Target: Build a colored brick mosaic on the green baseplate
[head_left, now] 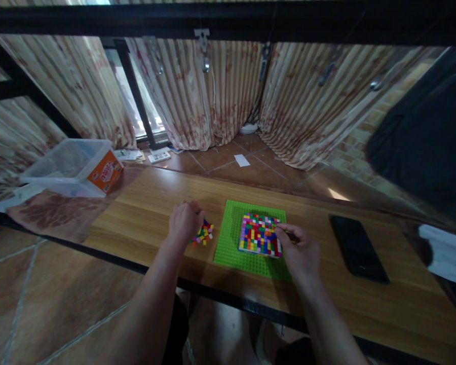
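Observation:
A bright green studded baseplate [228, 248] lies on the wooden table. On it stands a low square block of small multicoloured toy bricks [259, 234], packed closely together. My right hand [299, 249] is at the block's right edge, with thumb and forefinger pinched at its top; whatever is between the fingertips is too small to make out. Left of the baseplate, my left hand [184, 221] bends down beside a loose pile of small coloured bricks [204, 233]. Its fingers are curled, and their tips are mostly hidden behind the hand.
A black phone [359, 248] lies on the table [137, 218] to the right. To the far left is a clear plastic bin [70, 165] with an orange label. A dark bar [228, 23] crosses overhead, before striped curtains [224, 91]. White cloth or paper [446, 253] is at the right.

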Demonstrator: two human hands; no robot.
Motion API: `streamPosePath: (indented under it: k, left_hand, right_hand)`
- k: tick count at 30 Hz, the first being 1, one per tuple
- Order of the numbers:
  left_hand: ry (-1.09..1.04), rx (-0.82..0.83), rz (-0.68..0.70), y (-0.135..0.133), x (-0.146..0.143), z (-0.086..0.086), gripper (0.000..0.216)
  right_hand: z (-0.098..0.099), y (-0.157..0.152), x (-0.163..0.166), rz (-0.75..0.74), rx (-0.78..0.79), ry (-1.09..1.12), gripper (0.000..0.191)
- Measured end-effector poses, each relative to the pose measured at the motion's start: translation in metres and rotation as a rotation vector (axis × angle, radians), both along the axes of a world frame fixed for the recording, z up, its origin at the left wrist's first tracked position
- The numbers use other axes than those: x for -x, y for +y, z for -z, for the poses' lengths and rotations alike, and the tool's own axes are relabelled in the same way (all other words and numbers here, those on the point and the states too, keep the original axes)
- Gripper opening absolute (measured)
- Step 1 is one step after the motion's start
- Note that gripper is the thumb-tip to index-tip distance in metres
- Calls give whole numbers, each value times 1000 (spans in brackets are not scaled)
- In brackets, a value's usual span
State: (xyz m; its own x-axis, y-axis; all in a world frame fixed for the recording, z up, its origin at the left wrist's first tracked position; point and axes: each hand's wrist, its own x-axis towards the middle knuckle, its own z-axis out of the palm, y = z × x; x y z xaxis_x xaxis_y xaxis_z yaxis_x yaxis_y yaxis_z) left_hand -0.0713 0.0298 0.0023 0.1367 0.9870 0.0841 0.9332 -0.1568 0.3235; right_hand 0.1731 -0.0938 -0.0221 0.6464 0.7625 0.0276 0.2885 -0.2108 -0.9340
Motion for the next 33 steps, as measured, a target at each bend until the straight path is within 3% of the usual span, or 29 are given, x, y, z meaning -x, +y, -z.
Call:
streamPosePath:
  k: [9, 22, 29, 33]
  left_hand:
    - [60, 131, 108, 2, 0, -5, 23]
    - [-38, 99, 136, 8, -5, 4, 28]
    - [-310, 128, 373, 12, -9, 16, 18]
    - [-331, 143, 453, 5, -16, 17, 13]
  right_hand:
    - [-2, 0, 0, -4, -11, -30, 32]
    - [-3, 0, 1, -19, -28, -27, 32]
    - [-5, -1, 1, -35, -18, -68, 30]
    - [-5, -1, 1, -39, -16, -85, 30]
